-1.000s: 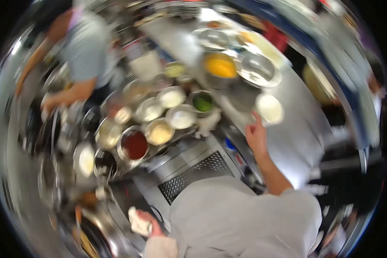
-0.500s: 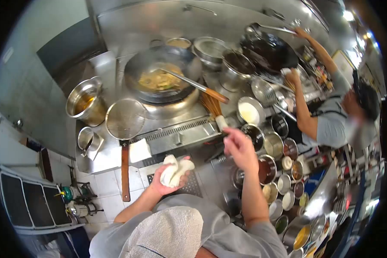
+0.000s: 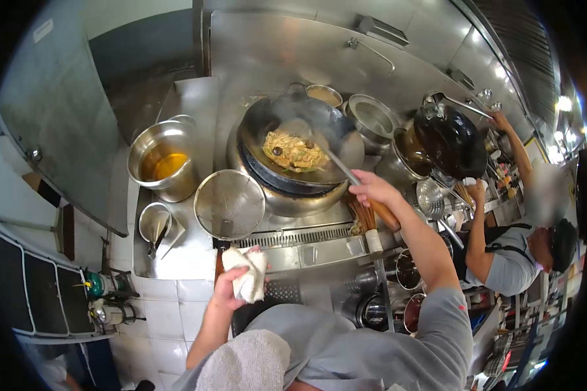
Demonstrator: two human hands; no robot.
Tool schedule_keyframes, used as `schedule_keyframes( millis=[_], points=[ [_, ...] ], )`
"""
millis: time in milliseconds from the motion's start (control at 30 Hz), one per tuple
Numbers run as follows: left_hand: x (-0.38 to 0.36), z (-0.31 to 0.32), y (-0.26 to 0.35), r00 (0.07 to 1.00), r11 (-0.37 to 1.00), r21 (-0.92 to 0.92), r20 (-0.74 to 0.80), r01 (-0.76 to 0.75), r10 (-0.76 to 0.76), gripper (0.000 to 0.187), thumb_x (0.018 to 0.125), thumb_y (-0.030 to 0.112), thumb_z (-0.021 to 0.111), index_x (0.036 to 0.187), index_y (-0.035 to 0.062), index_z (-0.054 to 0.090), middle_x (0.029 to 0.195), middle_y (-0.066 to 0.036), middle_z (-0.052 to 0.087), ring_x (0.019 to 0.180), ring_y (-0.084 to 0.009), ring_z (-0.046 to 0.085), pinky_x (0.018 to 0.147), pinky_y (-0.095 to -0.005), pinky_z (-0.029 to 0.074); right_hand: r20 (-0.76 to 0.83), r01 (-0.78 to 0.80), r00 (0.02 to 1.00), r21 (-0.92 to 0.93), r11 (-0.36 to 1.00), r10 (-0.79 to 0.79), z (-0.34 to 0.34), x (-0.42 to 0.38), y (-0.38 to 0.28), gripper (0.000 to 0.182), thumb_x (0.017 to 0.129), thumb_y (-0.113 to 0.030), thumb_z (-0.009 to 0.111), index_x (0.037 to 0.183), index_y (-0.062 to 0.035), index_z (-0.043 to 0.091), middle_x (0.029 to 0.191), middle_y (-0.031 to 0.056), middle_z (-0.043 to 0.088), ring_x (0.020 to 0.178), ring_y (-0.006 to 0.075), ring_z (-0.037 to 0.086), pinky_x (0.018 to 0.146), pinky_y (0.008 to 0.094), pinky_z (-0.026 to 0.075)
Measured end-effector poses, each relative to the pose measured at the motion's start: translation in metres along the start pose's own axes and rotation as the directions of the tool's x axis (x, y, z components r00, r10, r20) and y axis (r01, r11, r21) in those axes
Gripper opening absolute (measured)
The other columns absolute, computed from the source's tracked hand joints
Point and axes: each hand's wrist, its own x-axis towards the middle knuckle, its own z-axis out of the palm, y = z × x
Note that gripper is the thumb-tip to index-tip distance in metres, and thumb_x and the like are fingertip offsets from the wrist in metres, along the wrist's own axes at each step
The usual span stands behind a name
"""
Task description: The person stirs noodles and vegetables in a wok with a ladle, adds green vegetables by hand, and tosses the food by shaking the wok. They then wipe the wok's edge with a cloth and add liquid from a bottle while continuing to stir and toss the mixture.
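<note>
Folded white cloth (image 3: 248, 277) is gripped in my left hand (image 3: 231, 283), just below the round mesh strainer (image 3: 229, 203). My right hand (image 3: 377, 193) is closed around the long ladle (image 3: 346, 171), near where its metal shaft meets the wooden handle. The ladle's head reaches into a large black wok (image 3: 342, 130), which holds steaming noodles (image 3: 295, 151) with dark pieces and some green. Below my right hand, a bundle of thin bamboo sticks (image 3: 365, 218) with a white-wrapped end lies by the stove edge.
At the left stand a steel pot of orange oil (image 3: 166, 163) and a small steel pot (image 3: 154, 223). Steel bowls (image 3: 372, 117) stand behind the wok. At the right, a co-worker (image 3: 512, 254) tilts another dark wok (image 3: 450, 143) and holds a ladle. Sauce containers sit below.
My right hand has moved from beside the bamboo sticks onto the ladle. My left hand still holds the cloth, now nearer the strainer. The view has shifted, and the co-worker's wok is raised and tilted.
</note>
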Motion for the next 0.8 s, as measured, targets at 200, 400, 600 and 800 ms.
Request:
schedule_keyframes(
  millis=[200, 400, 600, 800],
  points=[
    [0.06, 0.026, 0.001, 0.993, 0.986, 0.119, -0.044, 0.116, -0.111, 0.051, 0.097, 0.031, 0.05, 0.143, 0.0107, 0.042, 0.12, -0.022, 0.063, 0.095, -0.0323, 0.068, 0.082, -0.0404, 0.058, -0.112, -0.008, 0.994, -0.15, 0.989, -0.009, 0.02, 0.055, -0.014, 0.06, 0.093, -0.01, 0.057, 0.148, -0.008, 0.035, 0.065, -0.0023, 0.044, 0.047, 0.0075, 0.043, 0.041, 0.0251, 0.04],
    [0.145, 0.068, -0.007, 0.973, 0.963, 0.247, -0.225, 0.104, -0.047, 0.04, 0.1, 0.046, 0.042, 0.116, 0.015, 0.062, 0.092, -0.005, 0.072, 0.071, -0.0193, 0.07, 0.042, -0.0327, 0.053, 0.087, -0.034, 0.99, -0.615, 0.787, 0.111, 0.024, -0.04, -0.048, 0.068, 0.09, -0.009, 0.056, 0.151, -0.0108, 0.027, 0.07, 0.0132, 0.059, 0.056, 0.0237, 0.061, 0.05, 0.0375, 0.049],
    [0.251, 0.083, 0.016, 0.924, 0.939, 0.316, -0.381, 0.139, -0.008, 0.033, 0.099, 0.044, 0.047, 0.113, 0.0179, 0.061, 0.106, -0.004, 0.065, 0.099, -0.0224, 0.061, 0.076, -0.0441, 0.053, 0.033, 0.126, 0.973, -0.907, 0.403, -0.23, -0.001, -0.129, -0.015, 0.071, 0.089, -0.011, 0.058, 0.151, -0.0036, 0.022, 0.094, 0.0334, 0.063, 0.092, 0.05, 0.06, 0.08, 0.0495, 0.05],
    [0.3, 0.056, 0.013, 0.904, 0.936, 0.307, -0.427, 0.17, -0.024, 0.02, 0.097, 0.03, 0.05, 0.106, 0.0157, 0.061, 0.096, -0.004, 0.066, 0.091, -0.0231, 0.062, 0.074, -0.0426, 0.052, -0.005, -0.059, 0.998, -0.372, 0.926, 0.062, -0.005, -0.179, -0.01, 0.076, 0.094, -0.015, 0.059, 0.156, -0.0105, 0.015, 0.064, 0.0082, 0.057, 0.045, 0.0142, 0.053, 0.044, 0.0315, 0.047]
  ],
)
